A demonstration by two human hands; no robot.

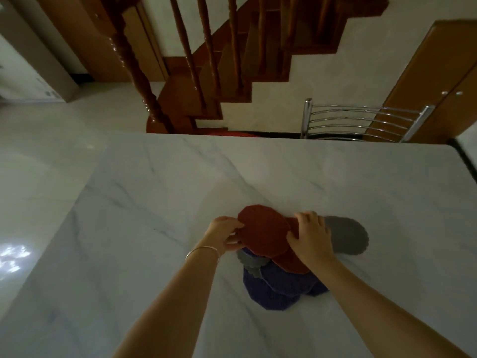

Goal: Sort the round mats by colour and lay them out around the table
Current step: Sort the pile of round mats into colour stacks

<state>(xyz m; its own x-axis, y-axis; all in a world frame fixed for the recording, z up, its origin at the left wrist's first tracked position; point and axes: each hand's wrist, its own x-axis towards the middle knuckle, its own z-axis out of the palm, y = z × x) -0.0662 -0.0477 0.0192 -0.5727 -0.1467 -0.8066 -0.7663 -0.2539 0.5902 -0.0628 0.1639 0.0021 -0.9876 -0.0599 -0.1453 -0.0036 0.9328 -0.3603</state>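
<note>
Two bare arms reaching in from the bottom of the frame, over a white marble table (154, 192) with thin grey lines. A pile of round mats just below the middle of the frame. On top, a red mat (263, 232), pinched at its left edge by the left hand (227, 233), fingers closed on it. Right hand (311, 236) pressed down on the right side of the same red mat, fingers bent over the pile; hard to tell if gripping or only pressing. A second red mat (290, 264) poking out lower down, mostly covered by the top one and the right wrist. Under those, dark blue mats (281, 290), stacked and overlapping, so no clear count. A small grey mat (251, 263) peeking out at the left of the pile, only a wavy edge showing. Another grey mat (347, 237) flat on the table to the right, touching the pile, its left part hidden behind the right hand. A thin silver bangle (202, 251) on the left wrist. Behind the table, a metal chair (361, 120) at the upper right, only its back showing, the seat hidden by the table edge. A wooden staircase (206, 73) at the top, cut off by the frame. A wooden cabinet (433, 81) at the far right, also cut off. Dim and a bit blurry everywhere. No words or labels to read anywhere.
</note>
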